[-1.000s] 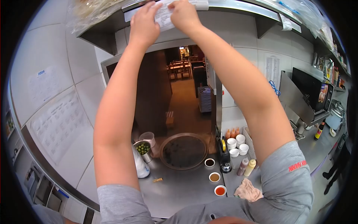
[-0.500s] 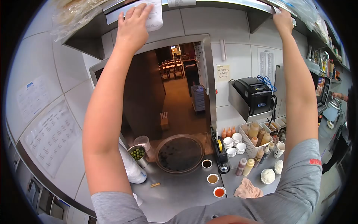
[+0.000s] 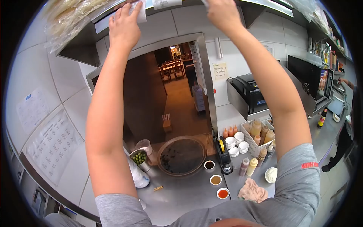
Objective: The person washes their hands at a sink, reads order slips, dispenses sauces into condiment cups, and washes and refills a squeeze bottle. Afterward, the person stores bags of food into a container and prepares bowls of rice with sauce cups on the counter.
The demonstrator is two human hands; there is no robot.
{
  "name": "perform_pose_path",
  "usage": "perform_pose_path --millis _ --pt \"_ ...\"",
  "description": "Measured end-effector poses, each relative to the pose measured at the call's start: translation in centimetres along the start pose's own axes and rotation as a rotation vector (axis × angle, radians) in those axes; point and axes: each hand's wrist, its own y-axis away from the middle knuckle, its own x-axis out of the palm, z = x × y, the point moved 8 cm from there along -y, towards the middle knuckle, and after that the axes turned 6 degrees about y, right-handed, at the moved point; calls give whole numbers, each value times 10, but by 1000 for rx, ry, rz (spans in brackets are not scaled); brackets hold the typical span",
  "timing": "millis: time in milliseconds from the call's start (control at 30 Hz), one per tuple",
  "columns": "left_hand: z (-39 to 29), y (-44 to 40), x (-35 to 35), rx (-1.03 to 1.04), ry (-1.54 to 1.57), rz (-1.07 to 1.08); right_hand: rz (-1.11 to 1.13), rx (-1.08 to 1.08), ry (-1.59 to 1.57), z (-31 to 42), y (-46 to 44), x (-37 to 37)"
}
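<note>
My left hand [image 3: 124,28] is raised to the metal shelf edge, its fingers spread over a white paper slip [image 3: 141,12] at the rail. My right hand [image 3: 223,13] is raised near the top centre, blurred, its fingers bent around a small pale piece whose shape is unclear. Another printed slip [image 3: 166,3] hangs from the rail between my hands. Far below them, a round brown tray [image 3: 182,156] lies on the steel counter, beside three small bowls of sauce: dark [image 3: 209,165], brown [image 3: 215,179] and red [image 3: 223,193].
A pot of green limes [image 3: 139,156] stands left of the tray. On the right are a black printer [image 3: 247,89], a white basket of bottles [image 3: 261,132], stacked white cups [image 3: 239,138] and a pink cloth [image 3: 253,190]. Another person's arm [image 3: 346,82] shows at far right.
My right hand has moved left from the right part of the rail towards the middle. My left hand remains at the paper slip, while the view has shifted slightly.
</note>
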Motion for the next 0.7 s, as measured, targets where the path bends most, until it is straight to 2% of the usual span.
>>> perform_pose_path --millis 67,167,267,400,533,700 --pt "-8 -3 -4 -44 -47 21 -27 -22 -14 25 -10 0" --pt "-18 -6 -22 -211 204 89 -34 -13 -41 39 -22 8" --pt "-11 -4 -9 -144 76 -99 -67 14 -152 33 -26 4" --pt "-7 -1 -5 -152 172 -87 -215 -11 -205 7 -22 -13" --pt "-8 0 -3 -130 120 -99 -10 -42 -225 -5 -14 -1" --pt "-18 -3 -1 -157 75 -104 30 -35 -166 -1 -8 -3"
